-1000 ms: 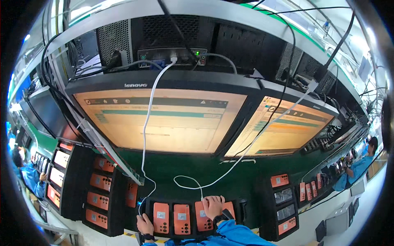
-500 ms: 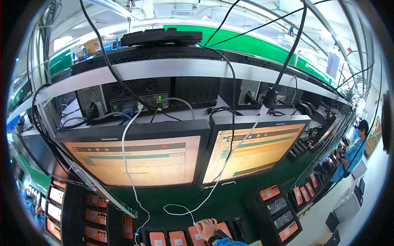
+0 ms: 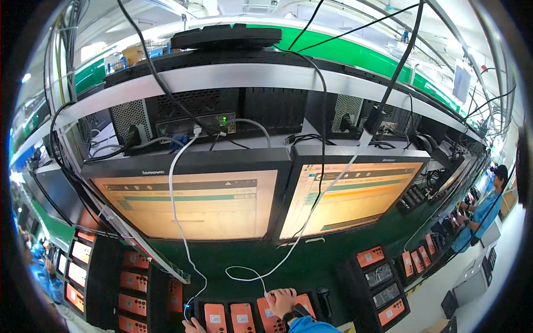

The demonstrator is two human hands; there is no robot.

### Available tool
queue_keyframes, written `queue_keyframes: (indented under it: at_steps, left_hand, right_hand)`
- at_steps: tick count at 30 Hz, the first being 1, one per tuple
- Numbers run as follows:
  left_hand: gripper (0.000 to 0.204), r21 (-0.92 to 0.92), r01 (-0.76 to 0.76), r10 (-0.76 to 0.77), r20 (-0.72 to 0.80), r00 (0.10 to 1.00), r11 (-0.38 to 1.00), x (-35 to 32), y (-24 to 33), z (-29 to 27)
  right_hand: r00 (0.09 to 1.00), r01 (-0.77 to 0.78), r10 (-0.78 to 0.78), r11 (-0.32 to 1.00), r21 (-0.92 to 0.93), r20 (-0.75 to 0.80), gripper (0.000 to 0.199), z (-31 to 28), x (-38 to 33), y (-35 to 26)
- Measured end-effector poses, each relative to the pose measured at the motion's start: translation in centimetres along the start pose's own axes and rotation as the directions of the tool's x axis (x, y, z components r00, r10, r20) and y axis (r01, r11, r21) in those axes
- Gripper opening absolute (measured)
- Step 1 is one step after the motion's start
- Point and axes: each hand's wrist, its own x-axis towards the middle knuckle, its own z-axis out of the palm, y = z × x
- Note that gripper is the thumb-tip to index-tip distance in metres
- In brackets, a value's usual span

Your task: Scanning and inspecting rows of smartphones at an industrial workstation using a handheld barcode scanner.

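My right hand [image 3: 281,301] is closed with curled fingers at the top edge of an orange phone [image 3: 266,315] in the front row. The end of a looped white cable [image 3: 244,268] meets its fingertips; the plug itself is hidden. At the lower edge my left hand [image 3: 194,326] shows only in part, its fingers closed at the end of another white cable [image 3: 191,272], where a small blue light glows. Beside it, more orange phones [image 3: 215,317] lie face down in a black tray.
Two monitors [image 3: 194,208] [image 3: 347,194] stand behind the green mat [image 3: 222,252], under a metal rail [image 3: 250,75]. Black trays with orange phones [image 3: 132,280] [image 3: 391,312] flank the work area. A black handheld device [image 3: 323,302] lies right of my hand. A person [image 3: 480,213] works at far right.
The view has shifted slightly down and left, so more of my left hand shows beside the cable end. My right hand stays at the same phone.
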Motion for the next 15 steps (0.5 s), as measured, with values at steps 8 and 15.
queue_keyframes:
  at_steps: [8, 15]
  left_hand:
    - [0.049, -0.054, 0.019, -0.02, -0.008, 1.0, 0.998, -0.1, -0.1, -0.2]
    - [0.037, -0.13, -0.025, 0.024, -0.012, 1.0, 0.991, 0.4, -1.1, 1.5]
  right_hand:
    - [0.988, -0.11, 0.123, 0.985, -0.132, 0.091, 0.04, 1.7, 1.2, -2.6]
    - [0.999, -0.04, 0.037, 0.994, -0.104, -0.03, 0.018, 4.0, 0.9, -1.1]
